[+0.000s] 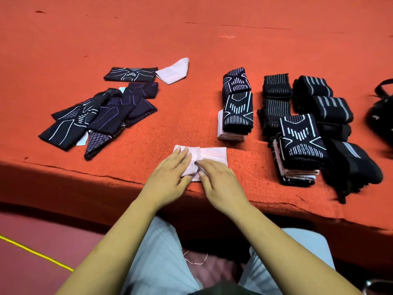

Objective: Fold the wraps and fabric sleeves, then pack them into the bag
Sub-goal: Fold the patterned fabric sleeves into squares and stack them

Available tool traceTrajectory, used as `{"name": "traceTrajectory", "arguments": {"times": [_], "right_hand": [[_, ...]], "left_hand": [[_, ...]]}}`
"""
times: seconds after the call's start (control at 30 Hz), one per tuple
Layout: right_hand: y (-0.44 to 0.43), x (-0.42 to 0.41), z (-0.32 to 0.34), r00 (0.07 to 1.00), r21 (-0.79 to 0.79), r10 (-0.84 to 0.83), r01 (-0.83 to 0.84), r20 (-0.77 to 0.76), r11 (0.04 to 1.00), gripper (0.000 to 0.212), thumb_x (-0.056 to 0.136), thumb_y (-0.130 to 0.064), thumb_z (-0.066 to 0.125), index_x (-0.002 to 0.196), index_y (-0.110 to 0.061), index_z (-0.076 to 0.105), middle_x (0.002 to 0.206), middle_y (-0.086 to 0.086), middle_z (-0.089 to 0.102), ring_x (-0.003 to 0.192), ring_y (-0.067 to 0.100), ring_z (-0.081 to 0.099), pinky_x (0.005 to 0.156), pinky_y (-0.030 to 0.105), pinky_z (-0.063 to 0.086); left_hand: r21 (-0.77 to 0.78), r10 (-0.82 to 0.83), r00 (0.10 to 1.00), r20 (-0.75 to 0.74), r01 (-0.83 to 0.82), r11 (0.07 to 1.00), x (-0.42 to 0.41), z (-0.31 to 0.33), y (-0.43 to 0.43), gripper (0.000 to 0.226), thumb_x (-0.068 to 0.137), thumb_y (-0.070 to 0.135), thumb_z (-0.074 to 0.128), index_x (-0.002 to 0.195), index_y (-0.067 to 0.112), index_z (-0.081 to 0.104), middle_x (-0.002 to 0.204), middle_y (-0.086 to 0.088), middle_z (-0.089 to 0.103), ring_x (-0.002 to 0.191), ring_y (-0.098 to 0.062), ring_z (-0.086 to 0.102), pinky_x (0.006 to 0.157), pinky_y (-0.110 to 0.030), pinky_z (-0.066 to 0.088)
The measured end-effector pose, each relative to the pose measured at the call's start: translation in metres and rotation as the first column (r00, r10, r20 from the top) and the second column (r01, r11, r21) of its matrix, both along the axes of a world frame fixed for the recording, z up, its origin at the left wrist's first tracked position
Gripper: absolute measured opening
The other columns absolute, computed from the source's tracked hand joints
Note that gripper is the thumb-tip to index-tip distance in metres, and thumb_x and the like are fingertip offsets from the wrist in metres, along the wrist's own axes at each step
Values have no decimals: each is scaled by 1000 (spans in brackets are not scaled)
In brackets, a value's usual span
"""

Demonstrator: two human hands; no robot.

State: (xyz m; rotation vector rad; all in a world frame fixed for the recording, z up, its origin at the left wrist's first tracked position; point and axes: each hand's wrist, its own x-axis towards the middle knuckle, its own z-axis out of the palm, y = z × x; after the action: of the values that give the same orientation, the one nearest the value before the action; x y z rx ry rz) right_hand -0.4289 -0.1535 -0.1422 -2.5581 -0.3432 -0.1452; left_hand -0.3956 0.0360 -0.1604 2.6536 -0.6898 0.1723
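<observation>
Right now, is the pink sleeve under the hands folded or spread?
Partly folded: the pink sleeve shows a doubled layer and crease mid-length, pressed by left hand and right hand.

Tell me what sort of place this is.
Probably a packing or sorting workbench, though I can't be sure: a wide table covered in worn orange felt, stacks of folded sleeves, and a black bag at the right edge.

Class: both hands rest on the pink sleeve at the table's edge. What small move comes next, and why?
Likely fold the pink sleeve in half: under the left hand and right hand it lies wider than the pieces in the folded stacks beside it.
</observation>
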Motion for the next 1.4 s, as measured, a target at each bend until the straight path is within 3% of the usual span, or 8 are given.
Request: {"name": "traceTrajectory", "arguments": {"times": [0.2, 0.3, 0.53, 0.7, 0.93, 1.07, 1.23, 1.4], "right_hand": [[0, -4, -9, 1000, -64, 3, -3, 5, 998, 57, 95, -52, 21, 143, -36, 47, 149, -3, 46, 133, 19, 42, 105, 39, 36], [3, -4, -6, 1000, -98, -13, 12, -14, 995, 66, 92, -60, 14, 139, -35, 53, 156, -4, 37, 137, 19, 37, 106, 39, 31], [0, -8, -5, 997, -149, 76, -73, 13, 986, 63, 95, -55, 16, 142, -29, 49, 155, -15, 37, 140, 14, 33, 115, 35, 22], [-4, 1, 7, 984, 142, 30, -5, -177, 990, 61, 98, -59, 22, 129, -25, 63, 138, -11, 59, 132, 12, 44, 111, 30, 28], [-14, 16, 45, 911, 539, -21, 263, -413, 800, 29, 95, -40, 59, 105, -15, 71, 90, -9, 68, 72, -8, 57, 66, 11, 41], [-17, 18, 34, 869, 566, -167, 437, -466, 699, 16, 85, -21, 60, 95, -10, 66, 87, 7, 69, 76, 16, 59, 71, 37, 47], [-17, 19, 32, 835, 657, -167, 521, -524, 544, 18, 88, 0, 57, 96, -16, 54, 89, 9, 65, 75, 18, 58, 66, 29, 43], [-16, 13, 43, 811, 814, 108, 555, -575, 170, 32, 86, 21, 46, 113, 5, 53, 92, 19, 68, 81, 29, 67, 82, 46, 55]], "left_hand": [[84, 27, 998, -64, -22, 996, -3, 1, -5, 92, 82, 68, 23, 158, 14, 15, 165, 4, 0, 151, -11, -11, 123, -26, 0], [-142, 13, 974, -228, -46, 989, 0, 9, -2, 83, 86, 57, 34, 156, 12, 23, 162, 10, 4, 149, -3, -7, 116, -13, -5], [-438, 350, 896, -274, -440, 784, 8, 16, -12, 50, 81, 17, 63, 130, 10, 52, 117, -9, 58, 106, -26, 58, 101, -43, 46], [-581, 290, 813, -505, -569, 582, 18, 49, -26, 42, 82, 9, 66, 123, 12, 60, 89, 2, 66, 78, -14, 60, 73, -24, 47], [-772, -182, 752, -633, -598, 215, 13, 68, -68, 26, 96, -5, 38, 93, 2, 63, 83, -14, 64, 73, -20, 58, 69, -27, 50], [-678, 166, 770, -616, -625, 387, 22, 40, -68, 2, 86, 17, 59, 84, 19, 58, 82, -3, 63, 77, -25, 62, 75, -35, 52], [-565, 171, 732, -659, -632, 531, 22, 39, -69, 39, 74, 38, 73, 104, 19, 57, 95, -3, 68, 89, -26, 69, 86, -37, 53], [-669, -44, 685, -727, -693, 268, 20, 41, -73, 23, 88, 18, 71, 99, -1, 70, 89, -13, 73, 76, -20, 64, 70, -28, 52]]}}
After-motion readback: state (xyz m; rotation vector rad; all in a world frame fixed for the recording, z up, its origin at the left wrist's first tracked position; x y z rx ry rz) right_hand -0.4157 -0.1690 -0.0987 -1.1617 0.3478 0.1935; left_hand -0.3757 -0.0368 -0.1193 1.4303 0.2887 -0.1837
